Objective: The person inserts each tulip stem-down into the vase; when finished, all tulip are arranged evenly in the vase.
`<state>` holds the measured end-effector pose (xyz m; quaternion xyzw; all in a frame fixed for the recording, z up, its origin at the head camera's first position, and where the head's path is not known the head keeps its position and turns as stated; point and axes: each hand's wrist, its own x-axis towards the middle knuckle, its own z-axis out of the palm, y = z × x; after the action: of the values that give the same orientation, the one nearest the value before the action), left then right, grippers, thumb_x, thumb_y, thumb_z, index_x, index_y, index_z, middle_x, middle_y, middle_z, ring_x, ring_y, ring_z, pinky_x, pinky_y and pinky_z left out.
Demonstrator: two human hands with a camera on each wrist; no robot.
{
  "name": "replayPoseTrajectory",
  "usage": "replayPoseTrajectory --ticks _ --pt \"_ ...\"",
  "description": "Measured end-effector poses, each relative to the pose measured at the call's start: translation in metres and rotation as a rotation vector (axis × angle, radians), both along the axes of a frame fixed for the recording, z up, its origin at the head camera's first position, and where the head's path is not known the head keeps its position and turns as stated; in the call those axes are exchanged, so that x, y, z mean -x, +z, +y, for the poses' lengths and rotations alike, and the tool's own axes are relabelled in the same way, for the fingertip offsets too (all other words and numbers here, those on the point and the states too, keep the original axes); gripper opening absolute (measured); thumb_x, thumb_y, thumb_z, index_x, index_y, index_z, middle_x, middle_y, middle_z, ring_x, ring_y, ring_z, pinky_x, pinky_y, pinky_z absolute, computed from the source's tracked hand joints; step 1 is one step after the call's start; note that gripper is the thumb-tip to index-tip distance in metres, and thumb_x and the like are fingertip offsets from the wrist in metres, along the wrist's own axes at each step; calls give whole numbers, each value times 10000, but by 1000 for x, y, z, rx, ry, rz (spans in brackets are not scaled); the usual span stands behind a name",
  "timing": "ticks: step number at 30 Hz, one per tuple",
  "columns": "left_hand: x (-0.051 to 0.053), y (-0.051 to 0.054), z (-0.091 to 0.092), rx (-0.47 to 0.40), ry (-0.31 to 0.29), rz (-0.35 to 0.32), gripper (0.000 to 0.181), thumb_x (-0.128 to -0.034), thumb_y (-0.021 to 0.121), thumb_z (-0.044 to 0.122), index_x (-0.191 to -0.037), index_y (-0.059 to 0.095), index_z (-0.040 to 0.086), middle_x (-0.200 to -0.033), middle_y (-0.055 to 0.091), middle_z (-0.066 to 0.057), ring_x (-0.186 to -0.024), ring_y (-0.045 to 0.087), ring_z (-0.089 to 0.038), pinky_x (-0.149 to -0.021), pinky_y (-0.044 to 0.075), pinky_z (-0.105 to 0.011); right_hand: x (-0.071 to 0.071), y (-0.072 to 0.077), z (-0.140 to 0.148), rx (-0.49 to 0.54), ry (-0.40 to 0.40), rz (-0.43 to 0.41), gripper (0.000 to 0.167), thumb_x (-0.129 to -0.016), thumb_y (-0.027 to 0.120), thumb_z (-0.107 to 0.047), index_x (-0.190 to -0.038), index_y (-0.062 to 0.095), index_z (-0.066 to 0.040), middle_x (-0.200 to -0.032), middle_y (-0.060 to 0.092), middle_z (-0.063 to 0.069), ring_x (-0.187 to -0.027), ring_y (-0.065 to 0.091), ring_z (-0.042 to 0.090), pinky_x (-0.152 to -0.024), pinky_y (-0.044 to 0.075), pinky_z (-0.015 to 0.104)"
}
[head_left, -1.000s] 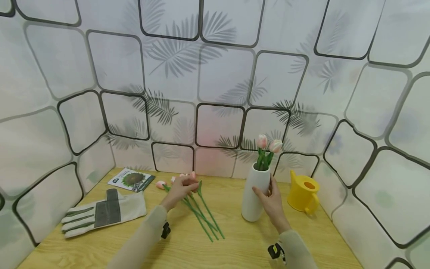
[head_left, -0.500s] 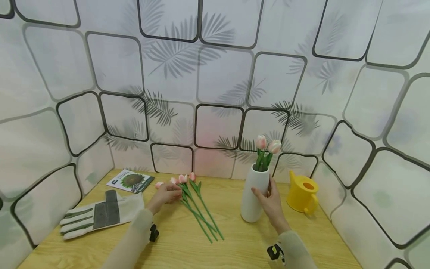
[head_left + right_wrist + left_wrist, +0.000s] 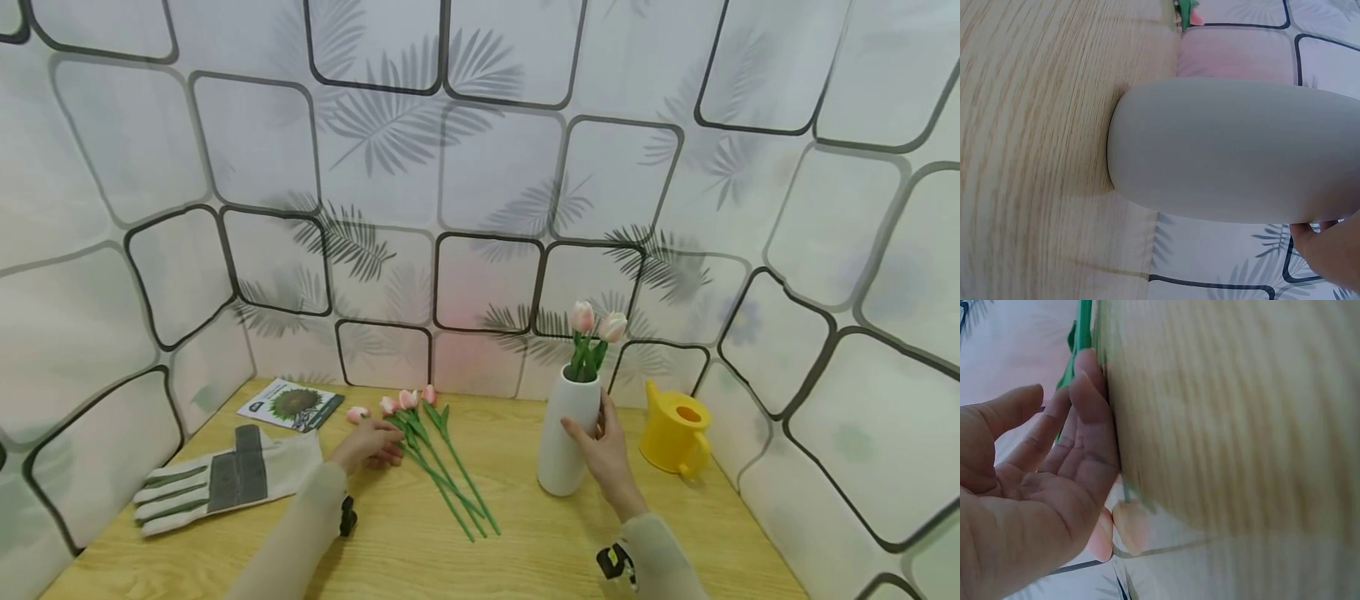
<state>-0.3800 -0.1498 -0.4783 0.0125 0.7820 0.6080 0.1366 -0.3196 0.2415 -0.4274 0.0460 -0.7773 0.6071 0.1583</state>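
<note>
Several pink artificial tulips [image 3: 408,402] with green stems lie fanned out on the wooden table [image 3: 420,567]. Beside their flower ends, my left hand [image 3: 369,443] rests low at the tabletop. In the left wrist view the thumb of that hand [image 3: 1054,469] stands apart from loosely bent fingers, and a green stem [image 3: 1085,325] shows just past the fingertips. Whether they touch it is unclear. My right hand [image 3: 607,454] holds a white vase [image 3: 562,437] from its right side, thumb in front. The vase stands upright with two tulips [image 3: 592,325] in it.
A yellow watering can [image 3: 672,433] stands right of the vase. On the left lie a white and grey work glove [image 3: 240,475] and a seed packet [image 3: 288,403] with a sunflower picture. A patterned curtain [image 3: 487,283] closes off the back and sides.
My left hand has moved left from above the tulip heads and come down beside them, uncovering more flowers and leaves. The right hand and the vase have stayed in place.
</note>
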Motion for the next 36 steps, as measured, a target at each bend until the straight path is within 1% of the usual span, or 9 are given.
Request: replayPoseTrajectory --ticks 3,8,13,20,22,25,29,33,36 --pt "1 -1 2 7 -14 -4 275 -958 498 26 -1172 575 -129 -808 682 -146 -632 673 -125 -586 570 -255 -1 1 0 -4 6 -7 869 -914 698 -349 -1575 155 -189 -1568 301 128 -1413 340 339 -1160 259 598" --pt "6 -2 3 1 -35 -32 384 -851 406 -104 -1195 572 -146 -740 609 -88 -576 621 -99 -574 561 -236 0 3 -1 -1 10 -9 875 -922 690 -340 -1581 133 -192 -1580 285 139 -1417 334 351 -1154 266 604" --pt "8 -1 5 2 -44 -24 390 -850 393 -96 -1196 562 -154 -736 596 -81 -574 609 -93 -572 550 -227 1 5 -1 0 5 8 867 -916 699 -341 -1575 157 -188 -1571 299 132 -1411 343 347 -1151 277 600" --pt "6 -5 1 -17 -47 67 272 -933 513 -13 -1141 582 -173 -804 681 -130 -656 661 -129 -641 593 -287 0 2 -1 -11 4 -15 882 -922 688 -349 -1581 127 -181 -1602 249 134 -1447 295 343 -1170 234 595" --pt "6 -5 2 -34 -8 101 237 -939 575 13 -1089 605 -168 -806 691 -137 -675 668 -144 -662 600 -306 0 2 0 -13 1 -16 881 -924 685 -345 -1582 122 -181 -1606 242 134 -1450 291 342 -1171 230 596" --pt "5 -1 6 -77 93 161 207 -911 656 18 -1019 629 -157 -805 688 -121 -683 683 -162 -689 607 -334 1 3 1 -12 -6 -21 878 -925 686 -334 -1583 124 -185 -1608 237 131 -1450 292 340 -1171 233 593" --pt "4 7 12 -162 223 198 225 -887 690 2 -1042 630 -151 -845 661 -98 -666 699 -152 -700 611 -322 -1 7 -1 0 -1 -34 861 -921 695 -301 -1577 152 -174 -1601 252 130 -1445 301 338 -1172 244 583" --pt "1 14 16 -251 298 224 292 -892 683 -7 -1132 599 -150 -921 641 -122 -672 696 -124 -704 606 -278 -6 12 -3 9 10 -49 838 -929 691 -242 -1571 162 -135 -1590 265 150 -1440 304 356 -1171 246 584" --pt "-2 19 21 -282 332 265 320 -911 683 50 -1165 592 -123 -1013 644 -162 -720 702 -121 -726 602 -270 -6 11 -3 7 8 -54 843 -928 692 -254 -1570 158 -138 -1586 269 152 -1437 308 359 -1170 242 587"
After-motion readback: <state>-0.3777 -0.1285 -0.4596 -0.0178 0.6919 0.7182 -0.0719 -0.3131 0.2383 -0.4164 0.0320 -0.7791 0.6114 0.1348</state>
